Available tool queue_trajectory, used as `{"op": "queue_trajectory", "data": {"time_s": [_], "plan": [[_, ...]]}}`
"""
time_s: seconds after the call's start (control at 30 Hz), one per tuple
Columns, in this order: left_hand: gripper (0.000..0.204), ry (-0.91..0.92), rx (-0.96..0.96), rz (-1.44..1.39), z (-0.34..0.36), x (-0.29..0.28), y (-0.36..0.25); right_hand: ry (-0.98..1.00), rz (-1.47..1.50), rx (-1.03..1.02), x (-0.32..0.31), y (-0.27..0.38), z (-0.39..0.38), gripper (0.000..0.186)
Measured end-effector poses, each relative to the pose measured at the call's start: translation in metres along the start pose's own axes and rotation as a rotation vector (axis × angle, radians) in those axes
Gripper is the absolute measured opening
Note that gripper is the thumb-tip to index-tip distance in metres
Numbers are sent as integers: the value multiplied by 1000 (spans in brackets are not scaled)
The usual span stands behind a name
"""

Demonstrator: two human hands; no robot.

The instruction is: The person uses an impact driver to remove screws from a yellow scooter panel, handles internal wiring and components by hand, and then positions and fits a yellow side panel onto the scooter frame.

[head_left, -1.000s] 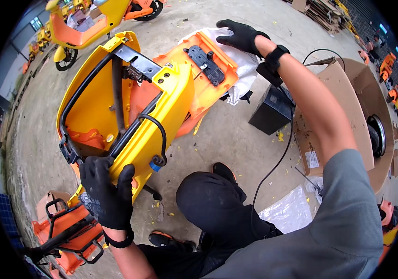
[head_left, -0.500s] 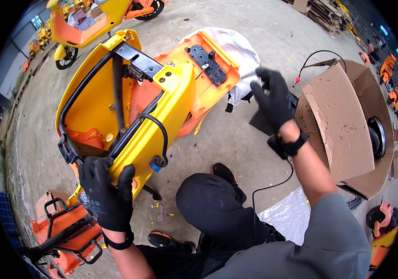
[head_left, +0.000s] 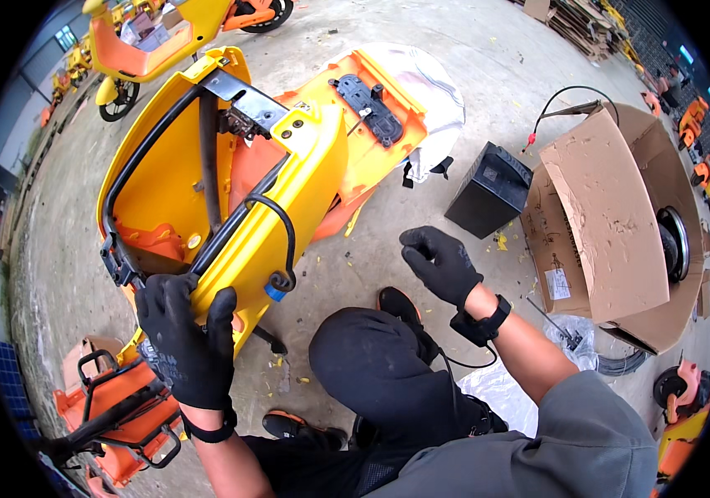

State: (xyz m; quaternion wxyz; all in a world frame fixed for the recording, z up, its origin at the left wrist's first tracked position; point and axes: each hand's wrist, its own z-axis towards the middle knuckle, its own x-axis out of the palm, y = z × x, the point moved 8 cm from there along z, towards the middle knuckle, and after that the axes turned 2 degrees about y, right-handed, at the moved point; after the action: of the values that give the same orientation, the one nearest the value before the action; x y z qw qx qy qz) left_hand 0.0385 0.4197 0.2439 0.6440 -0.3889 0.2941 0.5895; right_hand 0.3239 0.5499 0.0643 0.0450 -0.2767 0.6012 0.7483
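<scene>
A yellow scooter body [head_left: 309, 191] with a black tubular frame [head_left: 141, 158] inside its open top stands tilted before me. My left hand [head_left: 185, 332], in a black glove, closes over its near edge, thumb on the outer side and fingers at the rim. My right hand [head_left: 442, 267], gloved too, hovers between the body and a black box-shaped battery [head_left: 489, 191] on the floor. Its fingers are curled in; the palm side is hidden, so anything inside cannot be made out. A bent black cable [head_left: 288, 241] hangs on the body's right side.
Beyond lies an orange panel [head_left: 409, 112] with a black plate, on white cloth [head_left: 446, 104]. An open cardboard box [head_left: 608, 224] holding a wheel stands right. Clear plastic sheet [head_left: 500, 390] lies near my legs. An orange part with black bars [head_left: 126, 423] stands lower left; another scooter [head_left: 156, 58] is behind.
My right hand has moved from over the battery back toward me and to the left, and its fingers have curled in. The battery is now uncovered. My left hand stays on the body's edge.
</scene>
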Motion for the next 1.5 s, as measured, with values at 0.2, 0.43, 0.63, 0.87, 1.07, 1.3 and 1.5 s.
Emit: {"op": "queue_trajectory", "data": {"time_s": [0.2, 0.43, 0.63, 0.87, 1.07, 1.3, 1.5], "plan": [[27, -2, -21, 9, -3, 0, 3, 131, 4, 61, 19, -8, -8, 26], [28, 0, -13, 14, -4, 0, 3, 197, -45, 57, 28, -11, -12, 28], [28, 7, -5, 27, -3, 0, 2, 217, -66, 26, 31, -8, -11, 28], [28, 0, 2, 29, -4, 1, 3, 232, -69, 24, 33, -6, -10, 27], [28, -10, 19, 26, -2, -1, 1, 244, -70, 29, 35, -5, -11, 26], [29, -12, 6, 36, -3, 0, 3, 243, -73, 14, 36, -7, -12, 26], [30, -6, -4, 35, -4, 1, 4, 254, -64, 27, 41, -11, -15, 25]]}}
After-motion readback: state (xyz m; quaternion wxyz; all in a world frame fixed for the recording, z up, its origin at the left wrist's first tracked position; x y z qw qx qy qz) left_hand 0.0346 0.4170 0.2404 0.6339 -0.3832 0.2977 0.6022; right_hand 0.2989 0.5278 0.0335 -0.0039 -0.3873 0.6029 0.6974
